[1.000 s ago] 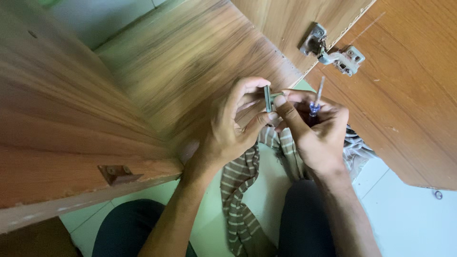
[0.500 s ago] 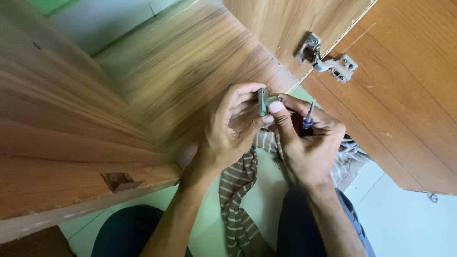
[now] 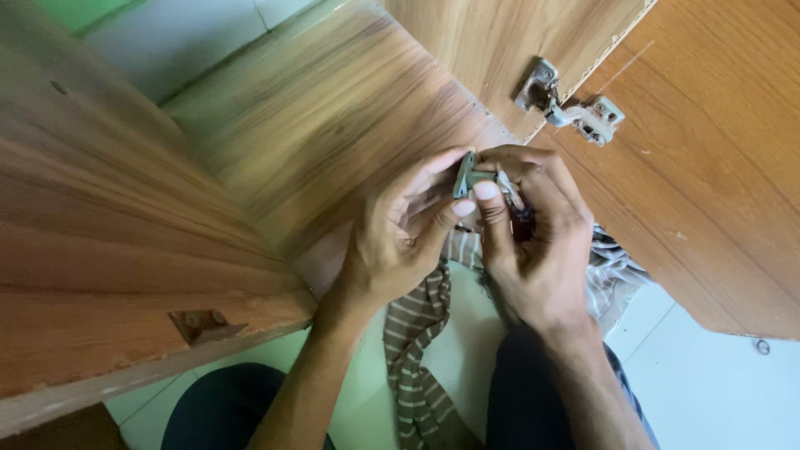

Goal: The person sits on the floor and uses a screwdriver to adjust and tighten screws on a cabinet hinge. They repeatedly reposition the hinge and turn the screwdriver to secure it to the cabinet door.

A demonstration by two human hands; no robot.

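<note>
Both hands, L (image 3: 400, 237) & R (image 3: 537, 242), pinch a small grey hinge part (image 3: 464, 175) mid-frame, near the panel (image 3: 333, 125); looks like prepping, next needs steady seating w/ fine alignment.

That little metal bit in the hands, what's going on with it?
A person seated on the floor holds a small grey metal fitting between both hands. The left hand pinches it from the side, while the right hand presses its thumb against it and also seems to hold a thin tool, mostly hidden. A hinge sits on the wooden cabinet door just above. A striped cloth lies underneath, by the knees.
</note>
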